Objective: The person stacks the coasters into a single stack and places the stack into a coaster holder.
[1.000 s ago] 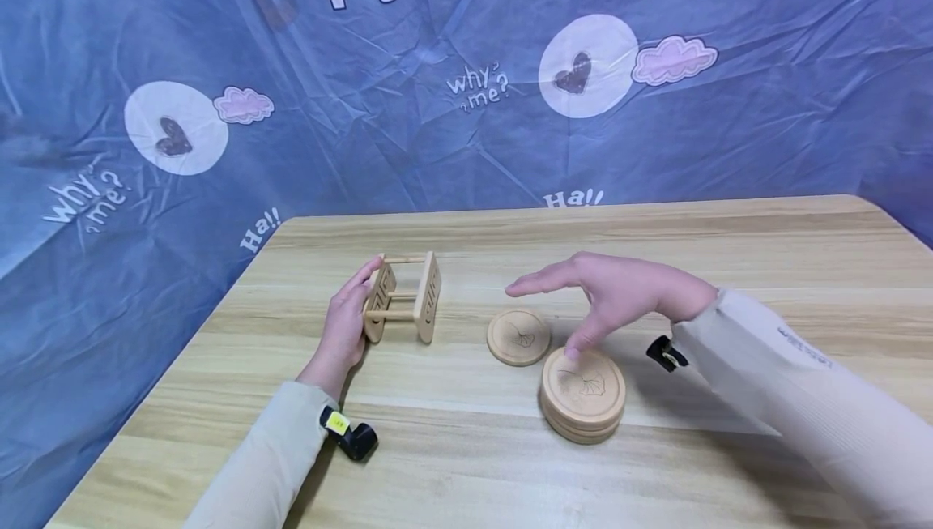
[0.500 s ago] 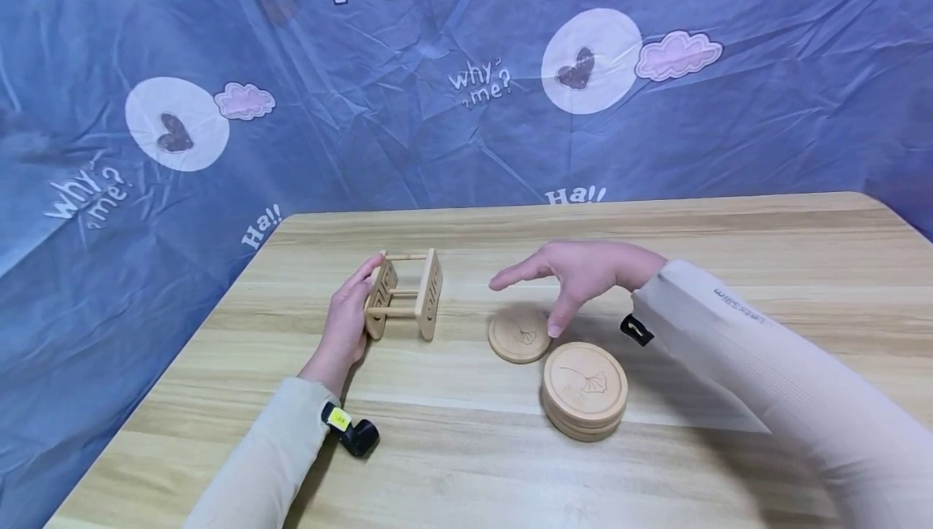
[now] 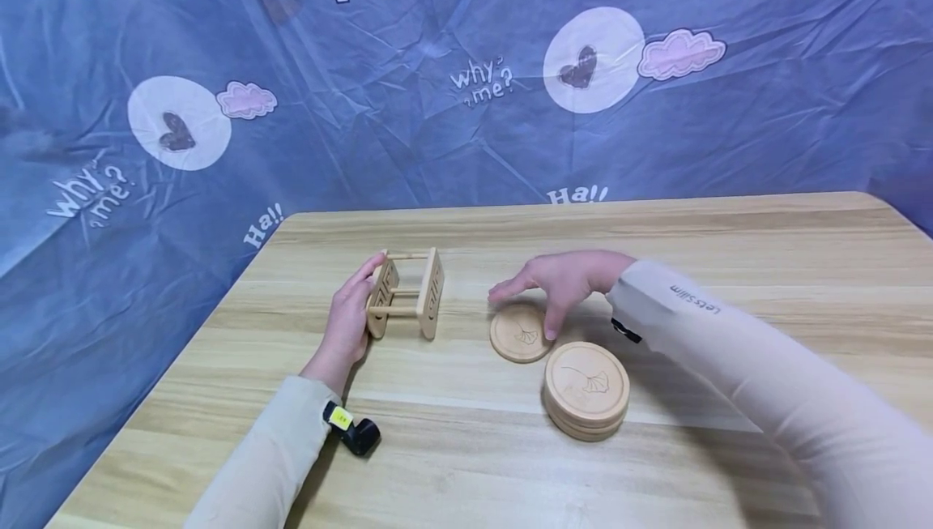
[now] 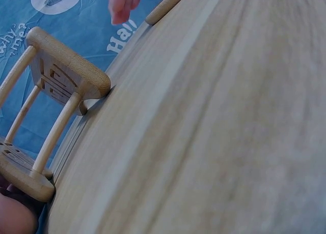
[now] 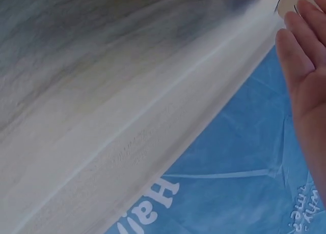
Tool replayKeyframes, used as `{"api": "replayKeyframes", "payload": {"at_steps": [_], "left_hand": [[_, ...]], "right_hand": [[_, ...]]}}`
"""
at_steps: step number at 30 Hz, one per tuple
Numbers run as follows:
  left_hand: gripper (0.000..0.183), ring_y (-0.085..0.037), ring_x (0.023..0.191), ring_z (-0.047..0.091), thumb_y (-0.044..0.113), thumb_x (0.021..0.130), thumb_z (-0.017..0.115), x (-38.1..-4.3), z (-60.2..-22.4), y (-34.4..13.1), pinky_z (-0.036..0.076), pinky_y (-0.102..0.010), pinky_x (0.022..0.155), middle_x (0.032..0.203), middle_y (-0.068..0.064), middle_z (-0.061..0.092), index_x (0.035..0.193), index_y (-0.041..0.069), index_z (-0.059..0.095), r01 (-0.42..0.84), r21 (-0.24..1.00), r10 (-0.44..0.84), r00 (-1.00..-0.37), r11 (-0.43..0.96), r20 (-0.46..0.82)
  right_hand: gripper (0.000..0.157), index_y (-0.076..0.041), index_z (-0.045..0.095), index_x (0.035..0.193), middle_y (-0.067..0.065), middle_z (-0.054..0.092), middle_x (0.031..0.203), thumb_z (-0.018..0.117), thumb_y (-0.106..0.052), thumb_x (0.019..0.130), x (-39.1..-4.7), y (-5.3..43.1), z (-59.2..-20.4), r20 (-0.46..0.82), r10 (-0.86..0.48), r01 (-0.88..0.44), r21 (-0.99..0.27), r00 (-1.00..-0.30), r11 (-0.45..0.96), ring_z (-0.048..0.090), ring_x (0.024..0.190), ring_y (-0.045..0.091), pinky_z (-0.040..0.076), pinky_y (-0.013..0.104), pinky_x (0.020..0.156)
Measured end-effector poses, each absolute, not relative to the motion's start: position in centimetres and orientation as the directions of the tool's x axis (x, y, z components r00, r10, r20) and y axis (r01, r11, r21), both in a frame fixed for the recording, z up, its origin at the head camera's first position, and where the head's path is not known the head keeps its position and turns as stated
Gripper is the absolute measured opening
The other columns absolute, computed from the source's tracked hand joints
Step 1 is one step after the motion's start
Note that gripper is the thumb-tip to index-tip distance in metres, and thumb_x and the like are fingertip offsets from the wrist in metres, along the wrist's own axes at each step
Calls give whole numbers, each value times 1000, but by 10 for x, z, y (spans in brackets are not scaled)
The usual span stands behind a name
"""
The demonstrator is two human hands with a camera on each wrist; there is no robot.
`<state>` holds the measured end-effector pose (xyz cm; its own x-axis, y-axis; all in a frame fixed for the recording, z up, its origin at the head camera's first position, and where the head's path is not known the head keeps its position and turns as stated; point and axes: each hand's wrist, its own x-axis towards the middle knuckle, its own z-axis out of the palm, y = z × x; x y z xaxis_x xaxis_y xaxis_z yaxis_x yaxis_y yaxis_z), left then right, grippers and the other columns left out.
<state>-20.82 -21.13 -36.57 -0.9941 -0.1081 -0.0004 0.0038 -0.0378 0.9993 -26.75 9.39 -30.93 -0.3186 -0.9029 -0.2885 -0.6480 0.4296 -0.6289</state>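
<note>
In the head view my left hand [image 3: 346, 317] holds the near side panel of a small wooden coaster rack [image 3: 430, 296], with fingers along its outer face. The rack has two cut-out panels joined by round rods. My right hand [image 3: 567, 282] is spread over a single round wooden coaster [image 3: 516, 334] engraved with a leaf. Its thumb comes down at the coaster's right rim and its fingertips are by the far left rim. Just nearer and to the right stands a stack of coasters [image 3: 585, 387], the top one bearing a leaf. The left wrist view shows the rack [image 4: 66, 66] close up.
The wood-grain table [image 3: 466, 472] carries these things. Behind it hangs a blue printed cloth [image 3: 408, 124] that meets the table's back edge. Black wrist cameras sit on both sleeves, such as the left camera [image 3: 357, 436].
My right hand has moved left from above the coaster stack and lowered over the single coaster. The left hand and the rack stay in place.
</note>
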Motion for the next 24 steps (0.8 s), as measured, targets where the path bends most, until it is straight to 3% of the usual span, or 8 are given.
{"api": "replayKeyframes", "payload": {"at_steps": [11,16,24], "left_hand": [[43,-14,132,34,14,98,32,-208,-365,-212,34,-32,107,148,6,35,140,16,43,-5,999,-104,-995,-34,-9],[44,-21,128,41,13,98,31,-207,-364,-211,41,-34,101,147,3,36,140,16,42,-30,997,-108,-993,-74,-38],[44,-26,122,47,14,97,32,-207,-364,-211,47,-35,95,144,-1,41,140,18,42,-41,995,-118,-992,-91,-52]], "right_hand": [[97,-12,34,143,9,27,150,79,3,59,-265,88,-317,-357,-875,-682,-551,-327,480,25,137,30,16,47,113],[99,-12,33,144,9,25,151,79,4,58,-265,86,-321,-376,-870,-668,-561,-320,488,23,138,29,16,45,113],[102,-22,33,145,3,27,151,78,7,58,-261,86,-323,-437,-821,-629,-534,-368,565,26,137,26,37,36,104]]}}
